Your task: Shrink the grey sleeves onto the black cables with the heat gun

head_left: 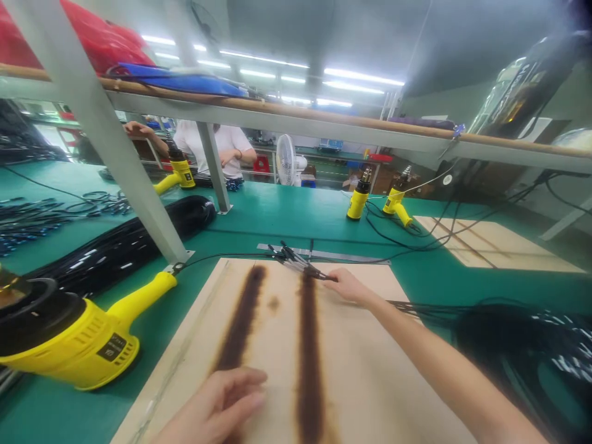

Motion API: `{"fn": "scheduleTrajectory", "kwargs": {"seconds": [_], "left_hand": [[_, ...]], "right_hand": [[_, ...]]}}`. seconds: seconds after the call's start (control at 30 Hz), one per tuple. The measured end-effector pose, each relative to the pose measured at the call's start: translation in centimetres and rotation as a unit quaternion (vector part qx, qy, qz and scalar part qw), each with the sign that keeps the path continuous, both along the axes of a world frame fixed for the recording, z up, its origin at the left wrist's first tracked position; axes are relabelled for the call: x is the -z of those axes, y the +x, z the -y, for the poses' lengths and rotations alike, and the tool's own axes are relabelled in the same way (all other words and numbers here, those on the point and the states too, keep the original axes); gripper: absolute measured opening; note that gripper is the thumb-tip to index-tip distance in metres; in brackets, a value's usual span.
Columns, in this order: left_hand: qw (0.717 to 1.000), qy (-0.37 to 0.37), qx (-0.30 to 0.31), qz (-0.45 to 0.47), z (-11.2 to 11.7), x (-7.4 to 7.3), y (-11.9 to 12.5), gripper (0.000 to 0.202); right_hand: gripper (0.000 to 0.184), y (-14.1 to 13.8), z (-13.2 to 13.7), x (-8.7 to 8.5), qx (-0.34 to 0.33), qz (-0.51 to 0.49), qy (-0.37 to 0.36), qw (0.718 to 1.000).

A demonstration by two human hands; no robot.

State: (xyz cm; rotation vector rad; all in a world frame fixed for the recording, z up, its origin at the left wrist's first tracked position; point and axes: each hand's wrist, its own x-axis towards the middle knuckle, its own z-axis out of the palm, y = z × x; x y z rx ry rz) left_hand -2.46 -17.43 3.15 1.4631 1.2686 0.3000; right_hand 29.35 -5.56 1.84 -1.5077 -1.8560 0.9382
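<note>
My right hand (pixel 348 285) is closed around a small bunch of black cables (pixel 296 260), whose ends fan out to the left over the far edge of a wooden board (pixel 282 333). Two dark scorched strips run along the board. Low in the view, my left hand (pixel 226 401) hovers over or rests on the near part of the board, beside the left strip. Its fingers are loosely bent with a gap to the thumb, and nothing shows between them. Black cable strands trail behind my right forearm to a pile of black cables (pixel 522 345) at the right.
A yellow heat gun (pixel 87 333) lies close at the left. Two more yellow heat guns stand beyond the board. Bundled black cables (pixel 139 240) lie by a metal shelf post (pixel 106 135). Another person works across the green table (pixel 277 209), near a white fan (pixel 287 160).
</note>
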Motion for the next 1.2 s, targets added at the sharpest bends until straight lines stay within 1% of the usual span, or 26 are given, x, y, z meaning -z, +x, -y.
{"fn": "scheduleTrajectory", "kwargs": {"seconds": [0.07,0.13,0.2,0.27,0.33,0.4,0.47,0.5,0.53,0.6,0.67,0.73,0.8,0.87,0.97,1.03,1.1,1.2], "left_hand": [[0.997,-0.049,-0.024,0.062,-0.9,-0.8,1.7,0.069],[0.981,-0.115,-0.061,0.140,-2.4,-1.0,3.7,0.071],[0.949,-0.198,-0.106,0.221,-4.4,-0.7,6.1,0.068],[0.912,-0.249,-0.154,0.288,-6.5,-0.2,8.7,0.066],[0.881,-0.266,-0.187,0.343,-8.5,0.4,11.4,0.058],[0.851,-0.265,-0.227,0.393,-10.0,0.6,13.7,0.046],[0.820,-0.242,-0.280,0.436,-10.7,0.6,15.0,0.032],[0.807,-0.226,-0.305,0.452,-10.8,0.5,15.2,0.025],[0.797,-0.210,-0.325,0.464,-10.7,0.3,15.1,0.018],[0.786,-0.179,-0.350,0.477,-10.1,-0.2,14.0,0.007],[0.785,-0.146,-0.374,0.472,-9.2,-0.5,12.1,0.004],[0.790,-0.119,-0.400,0.449,-8.1,-0.6,9.8,0.005],[0.799,-0.127,-0.424,0.406,-6.8,-0.2,7.6,0.007],[0.804,-0.167,-0.437,0.368,-5.4,0.4,5.5,0.006],[0.817,-0.203,-0.413,0.348,-3.7,1.1,2.8,0.008],[0.830,-0.210,-0.383,0.347,-2.8,1.0,1.3,0.016],[0.843,-0.200,-0.364,0.342,-2.2,0.5,0.0,0.022],[0.867,-0.147,-0.345,0.328,-1.4,-0.1,-1.9,0.028]], "right_hand": [[0.031,0.4,1.0,-0.2,0.026,-0.016,0.041,0.999],[0.032,1.1,2.4,-0.6,0.036,-0.031,0.068,0.997],[0.032,1.4,4.1,-0.9,0.035,-0.039,0.090,0.995],[0.031,1.3,5.9,-0.9,0.016,-0.039,0.107,0.993],[0.030,1.0,7.6,-0.4,-0.023,-0.032,0.115,0.993],[0.027,0.6,9.1,0.5,-0.072,-0.021,0.118,0.990],[0.024,0.5,10.2,1.6,-0.103,-0.012,0.124,0.987],[0.023,0.4,10.6,2.1,-0.107,-0.006,0.131,0.985],[0.023,0.4,10.9,2.5,-0.106,0.001,0.138,0.985],[0.022,0.2,11.0,3.3,-0.100,0.025,0.150,0.983],[0.020,-0.2,10.8,3.9,-0.096,0.061,0.169,0.979],[0.020,-0.8,10.4,4.4,-0.085,0.090,0.186,0.975],[0.021,-1.4,10.2,5.0,-0.068,0.108,0.197,0.972],[0.019,-1.9,10.3,5.5,-0.048,0.118,0.206,0.970],[0.023,-1.9,11.0,6.1,-0.012,0.125,0.228,0.965],[0.026,-1.6,11.6,6.3,0.009,0.111,0.241,0.964],[0.022,-1.2,12.2,6.3,0.027,0.091,0.244,0.965],[0.013,-1.0,13.0,6.3,0.052,0.077,0.233,0.968]]}}
